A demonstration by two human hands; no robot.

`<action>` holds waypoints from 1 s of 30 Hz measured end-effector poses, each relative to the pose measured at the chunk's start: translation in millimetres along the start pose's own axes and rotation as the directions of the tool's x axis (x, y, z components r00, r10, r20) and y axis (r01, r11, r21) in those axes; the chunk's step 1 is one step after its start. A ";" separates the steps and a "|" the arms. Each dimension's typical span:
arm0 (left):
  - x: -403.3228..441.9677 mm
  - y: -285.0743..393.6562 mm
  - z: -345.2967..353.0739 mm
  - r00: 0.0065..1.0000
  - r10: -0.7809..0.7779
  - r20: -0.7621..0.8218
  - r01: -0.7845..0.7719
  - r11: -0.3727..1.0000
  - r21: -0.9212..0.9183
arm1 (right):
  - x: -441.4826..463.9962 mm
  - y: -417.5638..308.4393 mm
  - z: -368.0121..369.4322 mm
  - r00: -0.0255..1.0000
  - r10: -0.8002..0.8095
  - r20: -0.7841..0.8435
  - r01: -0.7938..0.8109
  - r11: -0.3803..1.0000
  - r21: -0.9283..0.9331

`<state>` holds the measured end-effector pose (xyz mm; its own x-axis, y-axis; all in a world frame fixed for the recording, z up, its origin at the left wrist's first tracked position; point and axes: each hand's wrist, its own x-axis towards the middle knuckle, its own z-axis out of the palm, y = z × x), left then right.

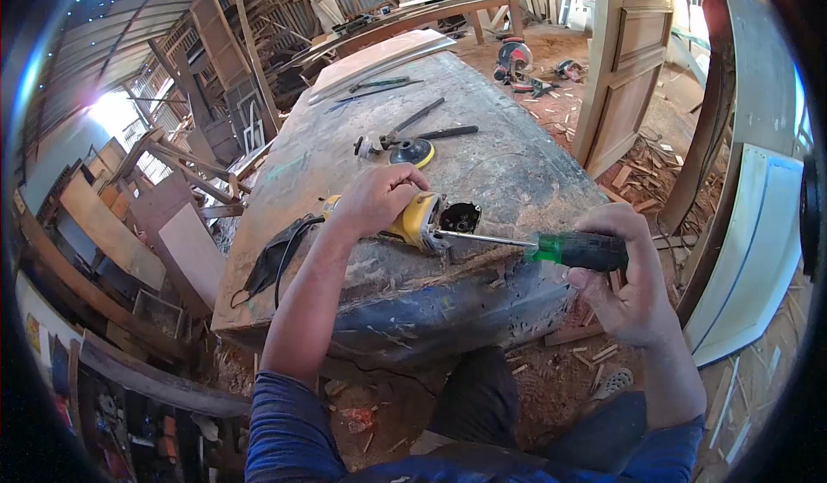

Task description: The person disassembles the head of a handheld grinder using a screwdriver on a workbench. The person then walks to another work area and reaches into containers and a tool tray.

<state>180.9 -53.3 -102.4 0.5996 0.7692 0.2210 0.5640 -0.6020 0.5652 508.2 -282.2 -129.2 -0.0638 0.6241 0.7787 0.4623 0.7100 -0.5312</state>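
Note:
My left hand [379, 200] is wrapped over the yellow power tool body [418, 223], which lies on its side near the bench's front edge. Its open end faces right and shows a dark interior. In my right hand [629, 276] is a screwdriver [581, 250] with a green and black handle. The shaft points left, and its tip meets the lower rim of the open end. Behind the tool body lie a detached metal gear head [366, 147], a round black and yellow pad [412, 153] and pliers with long dark handles [439, 130].
A dark cloth [274, 255] and a black cord lie left on the worn bench [517, 168]. Thin tools [379, 85] and boards [379, 59] lie at its far end. A panelled door [629, 69] stands at right. A red saw [514, 56] and wood scraps are on the floor.

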 end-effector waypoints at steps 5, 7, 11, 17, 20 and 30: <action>1.1 -6.2 -0.5 0.999 0.045 -0.024 -0.046 0.996 -0.072 | -1.1 -0.5 -9.4 0.996 0.070 0.059 -0.062 0.991 -0.117; -0.4 -6.1 -0.4 0.996 0.057 -0.063 -0.063 0.993 -0.099 | 0.9 8.7 -8.8 0.991 -0.096 0.093 0.106 0.988 -0.113; -2.0 -9.5 1.8 0.988 0.070 -0.134 -0.088 0.988 -0.129 | 2.4 -3.4 0.6 0.999 0.030 -0.011 -0.031 0.993 -0.112; -10.4 -8.1 -4.4 0.975 0.151 -0.161 -0.204 0.894 -0.398 | -3.1 12.7 -3.4 0.997 -0.081 -0.010 0.078 0.978 -0.193; -15.8 -1.8 -6.5 0.957 0.272 -0.102 -0.281 0.772 -0.571 | 2.9 13.0 1.0 0.975 -0.221 -0.011 0.217 0.965 -0.147; -23.4 13.0 -4.0 0.942 0.333 0.025 -0.266 0.794 -0.546 | 2.1 14.4 -1.9 0.993 -0.119 -0.004 0.117 0.979 -0.168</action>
<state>171.9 -78.3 -97.1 0.7673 0.5188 0.3769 -0.0222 -0.5659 0.8242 516.3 -271.3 -134.6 -0.1151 0.5335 0.8379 0.5940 0.7131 -0.3725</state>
